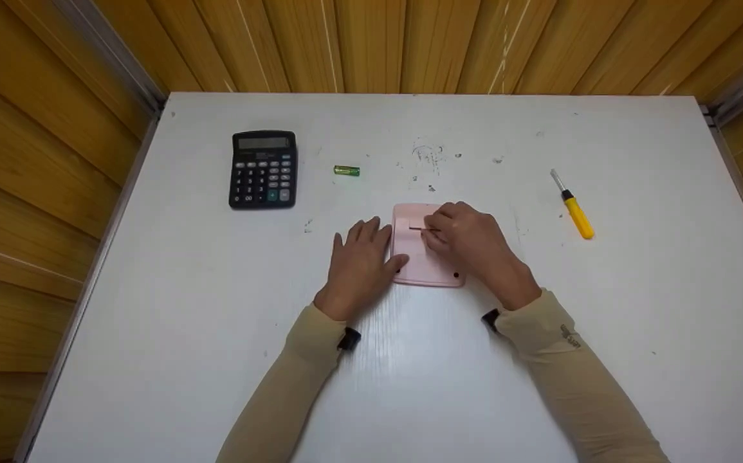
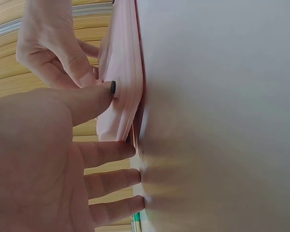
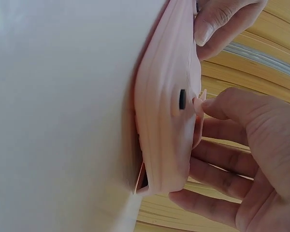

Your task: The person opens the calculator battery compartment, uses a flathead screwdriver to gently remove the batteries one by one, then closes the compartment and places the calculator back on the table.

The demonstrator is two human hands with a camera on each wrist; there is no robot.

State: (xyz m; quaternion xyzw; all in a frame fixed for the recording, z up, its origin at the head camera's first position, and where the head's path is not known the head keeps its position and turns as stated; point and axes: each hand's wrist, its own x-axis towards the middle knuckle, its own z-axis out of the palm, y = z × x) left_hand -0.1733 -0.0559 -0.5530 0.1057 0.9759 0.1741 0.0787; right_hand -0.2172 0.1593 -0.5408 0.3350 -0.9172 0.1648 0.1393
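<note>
The pink case [image 1: 428, 262] is smooth and rounded at the corners, lying flat on the table [image 1: 419, 373] with its black feet [image 1: 456, 275] facing up. A thin pink cover [image 3: 198, 108] tilts up from that upper face, partly hidden by the fingers pinching it.

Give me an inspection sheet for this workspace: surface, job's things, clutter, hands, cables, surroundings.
Surface: white table, scattered dark marks.
Job's things: pink device, dark feet upward; pink flap raised from it.
Clutter: black calculator, green battery, yellow-handled tool, lying apart.
Hands: left hand beside the device, thumb on it; right hand pinches the flap.
Cables: nothing seen.
Surroundings: wood-look panels, metal rails.
</note>
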